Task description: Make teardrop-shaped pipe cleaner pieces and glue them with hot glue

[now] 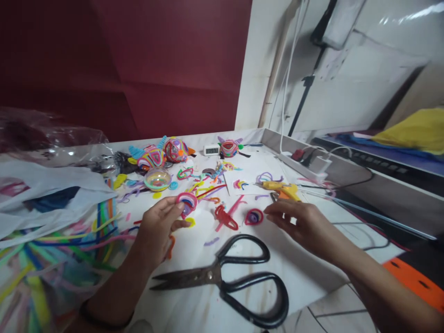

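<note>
My left hand (157, 226) pinches a teardrop-shaped pipe-cleaner coil (187, 205) in pink, white, dark blue and purple between thumb and fingers. A matching pipe-cleaner coil (254, 216) with a red rim lies on the white table. Just right of that coil, my right hand (300, 222) hovers with its fingers loosely bent and slightly apart, and nothing shows in it. Between the hands is a bent red pipe-cleaner piece (226, 217). Large black-handled scissors (208, 276) lie in front, blades pointing left and partly spread.
Behind stand several colourful wrapped ornaments (176, 150), a small digital timer (211, 150) and a clear bowl (157, 179). A yellow glue gun (282, 188) lies beyond my right hand. Bundled pipe cleaners (38, 268) spread at left; a power strip (305, 167) sits at right.
</note>
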Tool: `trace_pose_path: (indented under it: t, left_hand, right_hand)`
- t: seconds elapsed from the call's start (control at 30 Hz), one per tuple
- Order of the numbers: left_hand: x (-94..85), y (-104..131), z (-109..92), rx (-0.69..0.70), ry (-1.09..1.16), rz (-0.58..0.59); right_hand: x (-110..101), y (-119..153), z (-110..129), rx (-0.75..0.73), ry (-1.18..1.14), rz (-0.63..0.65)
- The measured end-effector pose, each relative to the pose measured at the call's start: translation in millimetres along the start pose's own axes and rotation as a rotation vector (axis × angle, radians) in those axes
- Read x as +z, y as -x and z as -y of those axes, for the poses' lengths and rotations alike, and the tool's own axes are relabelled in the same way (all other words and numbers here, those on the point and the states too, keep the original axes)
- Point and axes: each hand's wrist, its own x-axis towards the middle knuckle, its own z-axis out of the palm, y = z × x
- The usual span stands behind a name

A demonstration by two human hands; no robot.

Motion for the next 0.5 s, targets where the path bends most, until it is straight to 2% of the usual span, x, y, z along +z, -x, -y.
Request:
trace_pose_path:
  t: [0.1,0.3,0.5]
  left_hand:
    - [-0.6,0.2,2.7,0.0,-0.002,-0.002]
    - [-3.6,-3.2,10.0,0.014,0.01,-0.004]
    - [-5.0,-5.4,16.5,0.017,0.013,0.052]
  right_hand:
    - [0.2,7.6,-12.6,0.041,0.104,-0.018]
    - [-15.3,8.8,-49.8,0.294,0.348,-0.068]
    - [-16.1,-3.3,-73.7,0.596,0.485,0.027]
